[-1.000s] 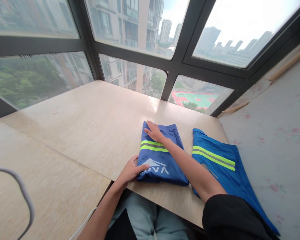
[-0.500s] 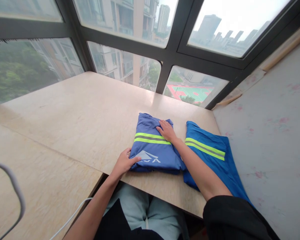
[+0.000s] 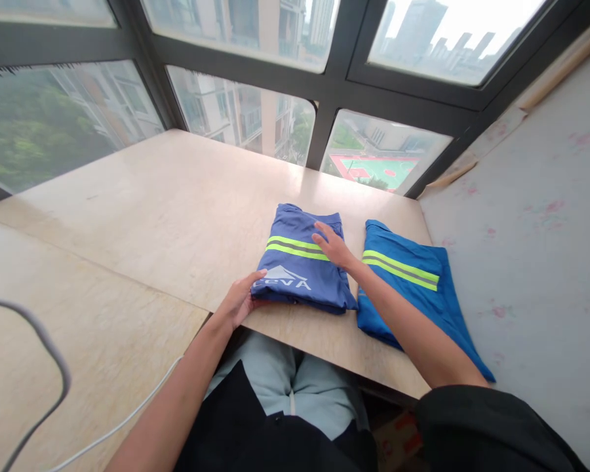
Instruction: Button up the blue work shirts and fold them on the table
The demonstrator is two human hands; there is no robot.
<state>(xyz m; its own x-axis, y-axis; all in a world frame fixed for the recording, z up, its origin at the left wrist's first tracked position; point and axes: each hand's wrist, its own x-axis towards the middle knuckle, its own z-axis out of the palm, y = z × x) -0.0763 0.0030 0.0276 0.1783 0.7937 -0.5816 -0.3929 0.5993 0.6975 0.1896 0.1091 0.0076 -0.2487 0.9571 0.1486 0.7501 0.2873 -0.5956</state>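
Note:
A folded violet-blue work shirt [image 3: 305, 262] lies on the wooden tabletop, with a yellow-grey reflective band and white lettering facing up. My left hand [image 3: 240, 295] grips its near left corner, thumb on top near the lettering and fingers curled around and partly under the edge. Over the right half of the shirt is my right hand [image 3: 334, 246], its fingers apart and holding nothing. It seems slightly raised from the cloth. Just to the right lies a second folded garment [image 3: 403, 262], brighter blue with a similar band, partly covered by my right forearm.
The tabletop [image 3: 142, 196] reaches to dark-framed windows [image 3: 255, 69] at the back. A floral-papered wall [image 3: 535, 262] borders the right side. A grey cable [image 3: 54, 357] and a thin white cord [image 3: 122, 426] are at left. Below the table edge is a cardboard box [image 3: 398, 436].
My left fingers have slid under the shirt's near left corner, the thumb now at its edge. My right hand appears to have lifted off the cloth. The camera view has tilted down slightly.

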